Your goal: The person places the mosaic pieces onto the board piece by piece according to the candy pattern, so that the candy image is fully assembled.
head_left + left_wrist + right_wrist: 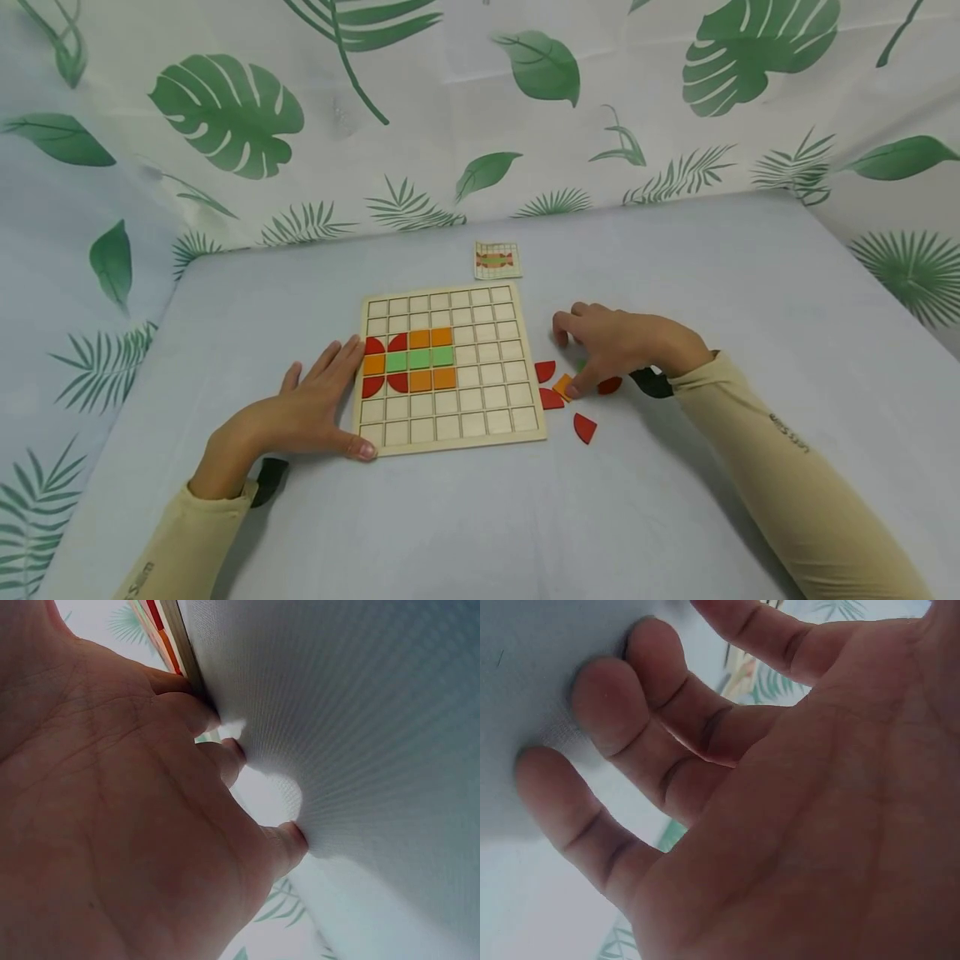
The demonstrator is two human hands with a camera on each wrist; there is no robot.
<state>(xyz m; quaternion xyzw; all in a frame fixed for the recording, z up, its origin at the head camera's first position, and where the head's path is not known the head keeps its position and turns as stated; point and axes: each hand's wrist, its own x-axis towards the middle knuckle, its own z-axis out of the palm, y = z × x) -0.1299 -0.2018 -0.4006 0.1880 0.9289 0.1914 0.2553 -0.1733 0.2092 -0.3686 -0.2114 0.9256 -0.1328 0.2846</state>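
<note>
A wooden grid board (pixel 461 448) lies flat in the head view. Red quarter-circle tiles (pixel 372 387), orange square tiles (pixel 444 377) and green square tiles (pixel 418 359) fill part of its left half. My left hand (pixel 303 412) rests spread along the board's left edge, thumb at the near corner. To the board's right, my right hand (pixel 618 342) reaches over loose tiles, its thumb touching an orange square tile (pixel 562 386). In the right wrist view its bent fingers (pixel 611 701) meet the cloth, with no tile visible between them. A green tile (pixel 581 365) is partly covered.
Several loose red quarter-circle tiles (pixel 585 427) lie around the right hand. Behind the board is a small pattern card (pixel 497 260) with a red, orange and green design. A leaf-printed curtain (pixel 420 142) stands along the far edge of the pale cloth-covered table (pixel 450 525).
</note>
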